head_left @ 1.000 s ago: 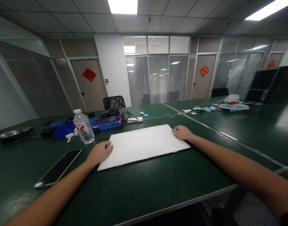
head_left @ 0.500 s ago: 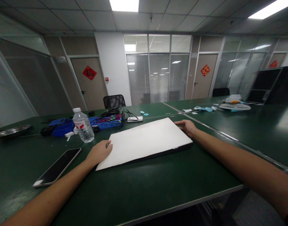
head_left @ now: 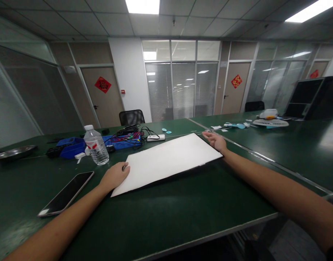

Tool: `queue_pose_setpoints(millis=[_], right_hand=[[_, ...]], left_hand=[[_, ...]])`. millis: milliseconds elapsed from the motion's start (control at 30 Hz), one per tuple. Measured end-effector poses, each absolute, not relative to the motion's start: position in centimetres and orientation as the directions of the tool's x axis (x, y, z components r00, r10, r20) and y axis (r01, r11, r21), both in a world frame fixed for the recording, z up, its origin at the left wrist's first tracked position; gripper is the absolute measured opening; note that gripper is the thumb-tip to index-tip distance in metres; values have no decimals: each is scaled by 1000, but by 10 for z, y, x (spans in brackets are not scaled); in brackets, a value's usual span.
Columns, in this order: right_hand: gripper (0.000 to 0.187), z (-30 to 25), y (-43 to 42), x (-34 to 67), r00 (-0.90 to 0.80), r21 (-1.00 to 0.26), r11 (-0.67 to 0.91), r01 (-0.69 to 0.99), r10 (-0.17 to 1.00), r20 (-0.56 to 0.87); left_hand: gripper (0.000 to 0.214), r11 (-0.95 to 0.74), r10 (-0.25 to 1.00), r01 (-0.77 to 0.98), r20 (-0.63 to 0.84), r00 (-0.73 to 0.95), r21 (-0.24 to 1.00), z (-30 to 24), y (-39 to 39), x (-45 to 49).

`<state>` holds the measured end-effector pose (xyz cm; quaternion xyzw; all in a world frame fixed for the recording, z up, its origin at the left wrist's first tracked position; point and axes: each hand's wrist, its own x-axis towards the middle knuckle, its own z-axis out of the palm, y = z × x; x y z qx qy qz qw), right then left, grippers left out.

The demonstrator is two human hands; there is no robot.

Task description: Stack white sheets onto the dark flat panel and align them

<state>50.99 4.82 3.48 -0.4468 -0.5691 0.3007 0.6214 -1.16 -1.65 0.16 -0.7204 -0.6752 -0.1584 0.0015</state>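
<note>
Board (head_left: 167, 160) has tilted; R hand (head_left: 216, 142) prob. under

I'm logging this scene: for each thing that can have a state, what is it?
White board: tilted, right end raised
Left hand: gripping the board's left edge
Right hand: at the board's right edge, grip unclear
Phone: face up, screen dark
Bottle: upright, capped
Cables: tangled
Left door: shut
Middle door: shut
Ceiling lights: lit
</note>
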Motion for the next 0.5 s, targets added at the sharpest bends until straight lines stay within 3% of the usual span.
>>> queue_pose_setpoints(millis=[167,233,367,500], right_hand=[[23,41,41,514,158,-864,497,-83,862,481],[18,40,37,516,104,-838,542,-67,839,534],[34,30,34,520,9,-815,575,72,817,577],[44,20,38,519,25,-837,542,73,838,545]], left_hand=[[59,-122,967,966,246,64,230,1,-16,-14],[60,-124,969,965,240,67,232,1,-16,-14],[59,-115,969,971,239,63,212,1,-16,-14],[59,-107,966,977,250,59,183,1,-16,-13]])
